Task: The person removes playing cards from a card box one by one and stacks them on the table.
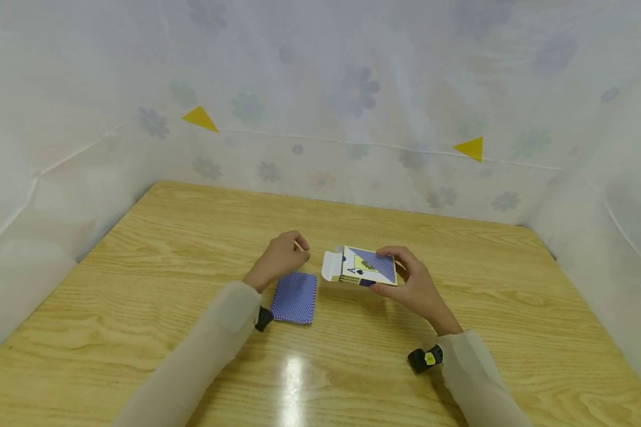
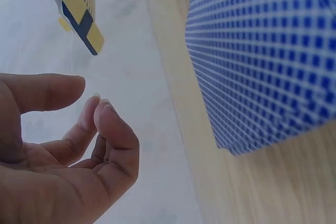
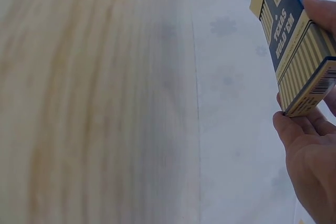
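Observation:
My right hand [image 1: 419, 287] grips a playing-card box [image 1: 371, 267] between thumb and fingers, holding it above the table. The box shows an ace of spades on its face, and its white end flap [image 1: 331, 266] sticks out toward the left. "Texas Hold'em" is printed on the narrow side of the box [image 3: 286, 22] in the right wrist view. Just left of the flap is my left hand [image 1: 280, 258], its fingers loosely bent and a gap between thumb and fingertips, with nothing held. A squared stack of blue-checked playing cards [image 1: 295, 298] lies face down beneath the left wrist.
The wooden table [image 1: 192, 237] is enclosed by pale flowered sheeting [image 1: 310, 89] at the back and sides. Two yellow triangles [image 1: 200, 119] mark the back sheet. A dark wrist camera [image 1: 425, 359] sits at the right cuff, and another [image 1: 264, 319] is beside the card stack.

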A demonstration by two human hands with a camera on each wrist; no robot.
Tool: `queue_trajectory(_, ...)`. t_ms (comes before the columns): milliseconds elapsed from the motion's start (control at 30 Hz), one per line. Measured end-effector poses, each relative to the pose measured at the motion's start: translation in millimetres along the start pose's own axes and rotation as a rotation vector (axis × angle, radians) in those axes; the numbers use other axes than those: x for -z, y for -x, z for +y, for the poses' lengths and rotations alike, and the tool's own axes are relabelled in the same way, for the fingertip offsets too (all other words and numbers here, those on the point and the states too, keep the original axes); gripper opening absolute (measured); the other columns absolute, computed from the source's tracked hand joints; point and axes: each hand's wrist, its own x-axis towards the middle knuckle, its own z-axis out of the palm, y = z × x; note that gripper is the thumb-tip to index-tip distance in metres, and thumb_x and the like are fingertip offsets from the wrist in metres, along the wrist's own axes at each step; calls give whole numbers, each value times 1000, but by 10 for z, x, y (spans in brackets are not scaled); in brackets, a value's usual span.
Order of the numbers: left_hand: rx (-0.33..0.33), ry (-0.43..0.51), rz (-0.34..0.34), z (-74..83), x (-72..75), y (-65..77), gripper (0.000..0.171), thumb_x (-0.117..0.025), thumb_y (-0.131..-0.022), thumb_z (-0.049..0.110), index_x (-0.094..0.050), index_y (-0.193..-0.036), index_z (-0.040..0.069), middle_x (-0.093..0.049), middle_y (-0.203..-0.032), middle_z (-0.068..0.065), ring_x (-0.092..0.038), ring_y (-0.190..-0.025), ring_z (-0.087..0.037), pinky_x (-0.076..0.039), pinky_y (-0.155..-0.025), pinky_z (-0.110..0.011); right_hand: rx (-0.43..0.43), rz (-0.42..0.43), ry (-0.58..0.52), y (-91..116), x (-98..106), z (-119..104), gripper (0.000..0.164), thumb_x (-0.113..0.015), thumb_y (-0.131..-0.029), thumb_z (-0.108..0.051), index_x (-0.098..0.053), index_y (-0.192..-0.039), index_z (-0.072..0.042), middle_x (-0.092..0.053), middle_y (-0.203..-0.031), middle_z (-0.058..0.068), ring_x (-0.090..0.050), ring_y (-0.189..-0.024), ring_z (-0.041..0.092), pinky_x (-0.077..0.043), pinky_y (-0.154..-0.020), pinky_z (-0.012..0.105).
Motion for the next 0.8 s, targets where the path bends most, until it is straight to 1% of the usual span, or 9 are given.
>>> queue_trajectory(67,-8,6,-3,46,-22,3,15,-53,-92,13,-57,-103,4,-55,-79,-7,-47,-64,-15,-38,-54,-25,-1,-1,-1,0,3,1,56,-76,-75,4,-51,-125,-2,-44,-131,24,-46,-115,4,-40,-94,12)
queue_trajectory(233,-37,6,-7,135,-80,4,14,-53,-93,13,-58,-102,4,-59,-90,-10,-52,-70,-18,-41,-56,-25,-8,2,6,2,11,-8,57,-77,-75,3,-51,-125,-3,-45,-131,21,-46,-115,4,-40,-95,12)
queue_trajectory(400,-64,16,-6,179,-153,-20,14,-53,-92,13,-59,-101,4,-61,-90,-11,-53,-69,-17,-41,-55,-24,-10,-1,5,3,11,-18,58,-77,-74,3,-51,-125,-2,-44,-132,23,-46,-116,3,-39,-96,10)
queue_trajectory(567,-82,29,-15,231,-225,-31,14,-53,-91,11,-59,-100,3,-63,-89,-13,-55,-68,-17,-43,-55,-24,-4,-4,6,3,7,-22,57,-77,-75,3,-51,-125,-2,-43,-132,24,-46,-117,4,-39,-95,10)
queue_trajectory(700,-86,32,-51,251,-278,-27,15,-53,-94,13,-58,-102,2,-63,-91,-13,-58,-72,-19,-44,-56,-24,3,-1,7,-1,7,-23,57,-77,-74,3,-51,-125,-2,-44,-131,23,-46,-116,6,-41,-93,12)
queue_trajectory(800,-72,46,-75,266,-307,-13,18,-54,-95,18,-56,-104,2,-64,-91,-13,-61,-75,-22,-44,-56,-25,10,-1,8,-6,11,-32,57,-77,-75,3,-51,-125,-2,-45,-131,22,-46,-117,6,-41,-93,12)
